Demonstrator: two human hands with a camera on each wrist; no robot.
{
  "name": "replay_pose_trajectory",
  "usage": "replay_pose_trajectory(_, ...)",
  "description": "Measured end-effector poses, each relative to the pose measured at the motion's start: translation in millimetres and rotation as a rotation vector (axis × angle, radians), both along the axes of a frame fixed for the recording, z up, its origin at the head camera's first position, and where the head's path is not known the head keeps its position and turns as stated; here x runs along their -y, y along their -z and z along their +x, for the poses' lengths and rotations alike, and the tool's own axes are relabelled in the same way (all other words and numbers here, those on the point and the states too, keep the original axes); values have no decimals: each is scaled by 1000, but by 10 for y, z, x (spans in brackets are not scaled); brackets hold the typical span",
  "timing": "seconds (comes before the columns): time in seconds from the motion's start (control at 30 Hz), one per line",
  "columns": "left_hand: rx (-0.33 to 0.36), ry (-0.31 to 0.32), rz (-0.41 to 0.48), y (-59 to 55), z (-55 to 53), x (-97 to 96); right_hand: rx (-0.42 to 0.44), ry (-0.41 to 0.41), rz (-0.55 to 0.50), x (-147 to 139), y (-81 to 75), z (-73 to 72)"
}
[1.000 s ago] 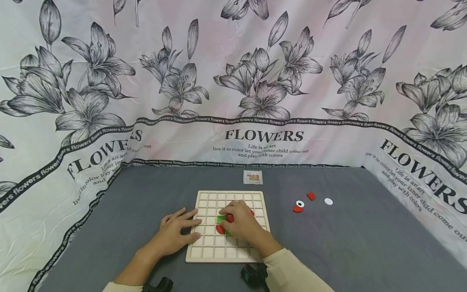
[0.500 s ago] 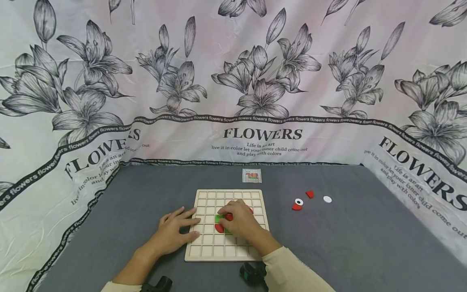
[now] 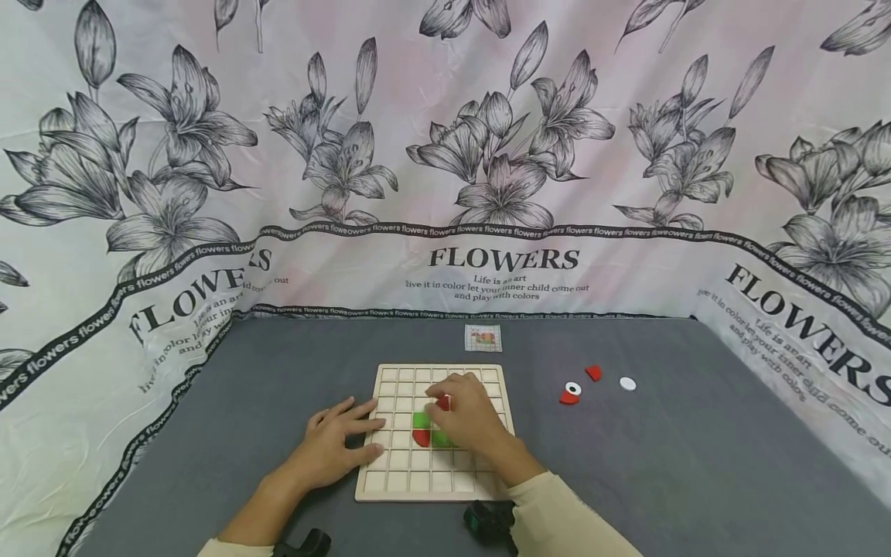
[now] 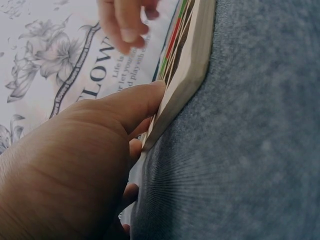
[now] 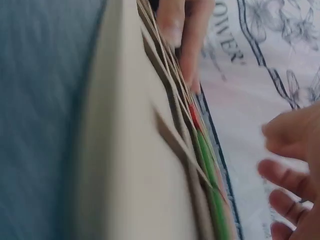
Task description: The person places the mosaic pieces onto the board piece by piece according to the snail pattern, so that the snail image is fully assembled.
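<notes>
A pale wooden grid board (image 3: 399, 481) lies on the grey surface. My left hand (image 3: 334, 445) rests on its left edge with fingers spread; in the left wrist view the thumb (image 4: 150, 92) touches the rim. Over the middle of the board hovers my right hand (image 3: 468, 418), its fingers loosely bent with nothing between them. The right wrist view shows those fingers (image 5: 282, 172) apart from the board. Beside them sit a green square (image 3: 421, 419), a red rounded piece (image 3: 421, 438), a green piece (image 3: 441, 439) and another red piece (image 3: 444, 402). The hand hides some cells.
Right of the board lie two red pieces (image 3: 593, 373), a white ring with a black centre (image 3: 573, 388) and a white disc (image 3: 627, 384). A small picture card (image 3: 483, 338) lies behind the board. A flower-printed cloth (image 3: 504, 267) hangs around the back.
My right hand has lifted and shifted slightly right, uncovering more of the green and red pieces. The left hand stays in place at the board's edge.
</notes>
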State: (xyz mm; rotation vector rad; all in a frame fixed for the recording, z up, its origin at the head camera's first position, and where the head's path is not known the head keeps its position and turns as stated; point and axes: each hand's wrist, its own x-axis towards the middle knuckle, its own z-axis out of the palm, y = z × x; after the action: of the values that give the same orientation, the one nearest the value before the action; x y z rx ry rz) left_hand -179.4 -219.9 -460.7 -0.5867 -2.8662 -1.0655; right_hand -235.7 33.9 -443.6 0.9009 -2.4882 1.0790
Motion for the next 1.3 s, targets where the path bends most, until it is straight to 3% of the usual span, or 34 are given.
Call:
replay_pose_trajectory(0.23, -2, -8, 2, 29, 3, 6, -96, -6, -95, -263, -272, -42)
replay_pose_trajectory(0.5, -1, -5, 13, 13, 8, -11, -183, 42, -69, -692, -564, -61)
replay_pose_trajectory(0.67, 1, -6, 7, 8, 6, -17, -255, 101, -82, -957, -639, -64)
replay_pose_trajectory(1.0, 7, -5, 7, 22, -8, 6, -229, 266, -57, -1402, -646, -58)
replay_pose_trajectory(1.3, 7, -8, -6, 13, -8, 5, -141, 406, -34, -1668, -422, -116)
